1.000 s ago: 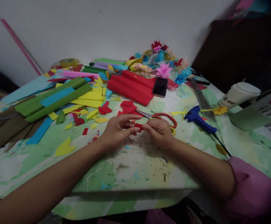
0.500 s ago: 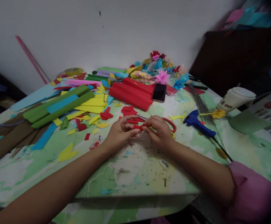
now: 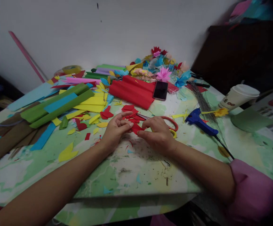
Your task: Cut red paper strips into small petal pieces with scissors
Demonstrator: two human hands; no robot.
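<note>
My left hand [image 3: 115, 129] and my right hand [image 3: 158, 133] meet over the middle of the table [image 3: 131, 166], both pinching a small red paper piece [image 3: 136, 128] between their fingertips. More red paper cut-outs [image 3: 129, 110] lie just beyond the hands. Red-handled scissors [image 3: 168, 121] rest on the table behind my right hand, partly hidden by it.
A folded red crepe sheet [image 3: 133, 91] and a phone [image 3: 160, 90] lie behind. Green paper rolls [image 3: 56, 103] and yellow sheets [image 3: 93, 103] sit at the left. A blue glue gun [image 3: 200, 123], wire stems [image 3: 203, 103], a paper cup [image 3: 238, 95] and paper flowers [image 3: 163, 73] are at the right and back.
Both hands stay together on the red piece; the fingers have shifted and the piece now shows wider, more unfolded. The camera view moved slightly.
</note>
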